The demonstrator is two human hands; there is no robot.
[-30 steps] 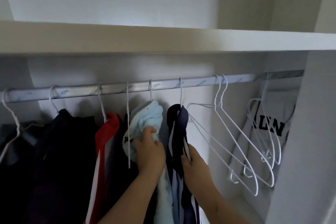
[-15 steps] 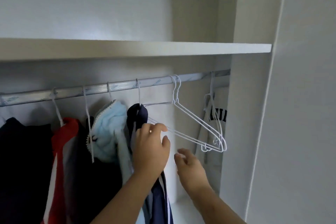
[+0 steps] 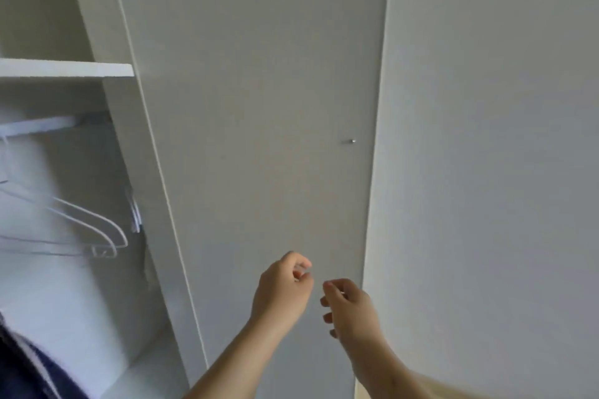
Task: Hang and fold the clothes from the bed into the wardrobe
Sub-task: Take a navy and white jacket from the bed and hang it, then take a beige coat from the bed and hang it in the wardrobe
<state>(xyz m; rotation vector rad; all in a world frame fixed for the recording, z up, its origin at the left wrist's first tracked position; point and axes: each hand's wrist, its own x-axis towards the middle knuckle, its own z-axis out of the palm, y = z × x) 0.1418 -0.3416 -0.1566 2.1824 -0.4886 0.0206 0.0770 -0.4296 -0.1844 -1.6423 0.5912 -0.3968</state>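
Both hands are raised in front of the grey door (image 3: pixel 259 107), with the left hand (image 3: pixel 282 288) just beside the right hand (image 3: pixel 353 308) but not touching. Their fingers are loosely curled and hold nothing. A small knob (image 3: pixel 352 141) sits above them. At left, in the wardrobe (image 3: pixel 126 146), white hangers (image 3: pixel 97 227) hang from the rail (image 3: pixel 35 126) under a shelf (image 3: pixel 64 69). A navy garment (image 3: pixel 19 369) shows at the bottom corner.

Inside the wardrobe (image 3: pixel 64 70) hang white wire hangers (image 3: pixel 122 236), navy garment (image 3: pixel 22 376) lower left.

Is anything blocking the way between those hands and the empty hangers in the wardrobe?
Nothing visible does. The left hand and right hand hover empty before the door panel; the hangers hang to their left in the open compartment.
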